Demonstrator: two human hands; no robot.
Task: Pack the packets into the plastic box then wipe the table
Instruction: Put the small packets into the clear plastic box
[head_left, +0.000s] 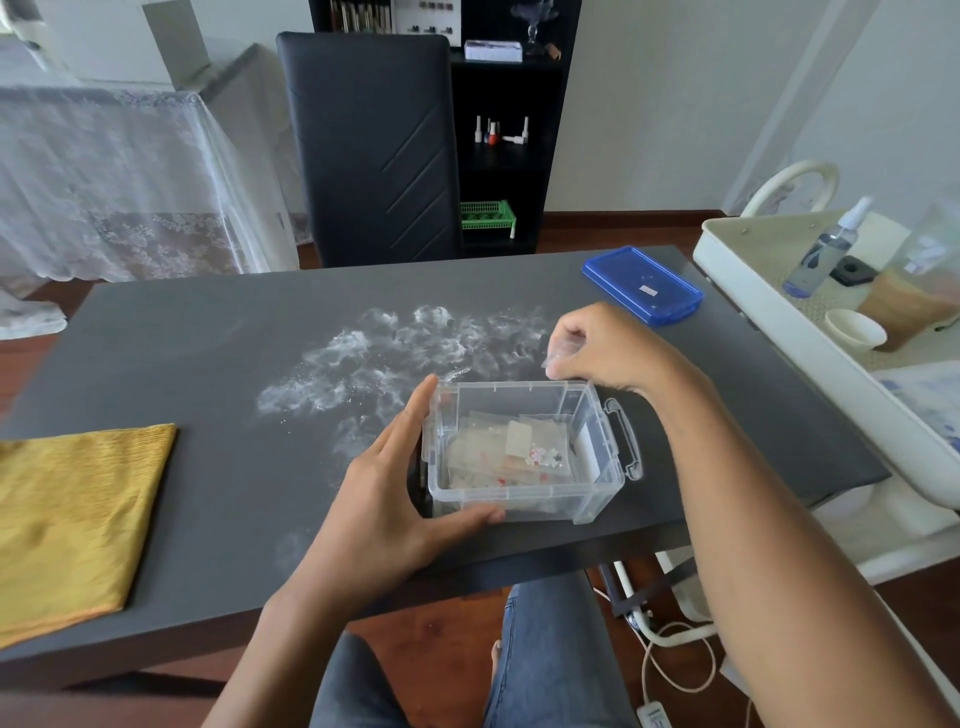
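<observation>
A clear plastic box (597, 496) stands on the dark grey table (218, 332) near its front edge. Several clear packets (511, 449) with small coloured bits lie inside it. My left hand (387, 499) holds the box's left side, fingers along the wall and thumb on the front. My right hand (597, 345) hovers over the box's far right corner and pinches a clear packet (558, 351). White powder (384, 358) is smeared over the table behind the box. A folded yellow cloth (72, 514) lies at the left.
The box's blue lid (641, 283) lies at the table's far right. A white cart (737, 260) at the right carries a spray bottle (826, 252), a small bowl (854, 330) and a container. A black chair (371, 145) and a black shelf (506, 156) stand behind the table.
</observation>
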